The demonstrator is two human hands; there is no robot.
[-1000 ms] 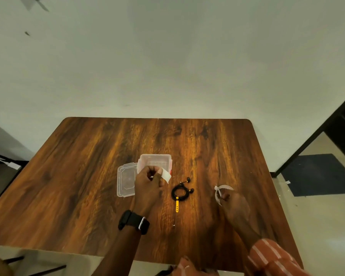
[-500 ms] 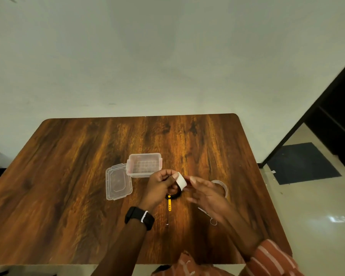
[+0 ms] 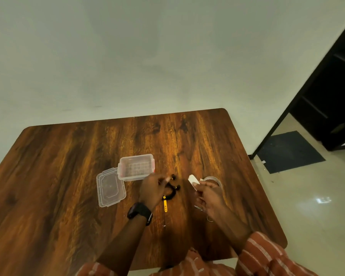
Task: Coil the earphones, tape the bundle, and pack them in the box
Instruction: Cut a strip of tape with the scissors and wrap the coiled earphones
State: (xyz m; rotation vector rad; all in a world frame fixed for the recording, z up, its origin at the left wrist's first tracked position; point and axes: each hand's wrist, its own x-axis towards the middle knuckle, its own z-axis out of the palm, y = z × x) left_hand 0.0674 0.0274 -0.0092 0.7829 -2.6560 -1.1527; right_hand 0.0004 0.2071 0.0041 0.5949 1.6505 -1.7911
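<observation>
Nearest, on the desk (image 3: 68, 176): left hand (image 3: 151, 191), a moment ago pinching the tape strip (image 3: 193, 181), now down on the one coiled earphones (image 3: 172, 191) bundle, fingers closing on it. Strip passed across, now pinched in right hand (image 3: 209, 196) just right of the coil, well clear of it. Means coiling done, taping about to begin, packing not yet. Just behind the right hand, one tape roll (image 3: 213, 179). Farther back, one open clear box (image 3: 136, 167), its one lid (image 3: 110, 187) flat alongside, touching.
</observation>
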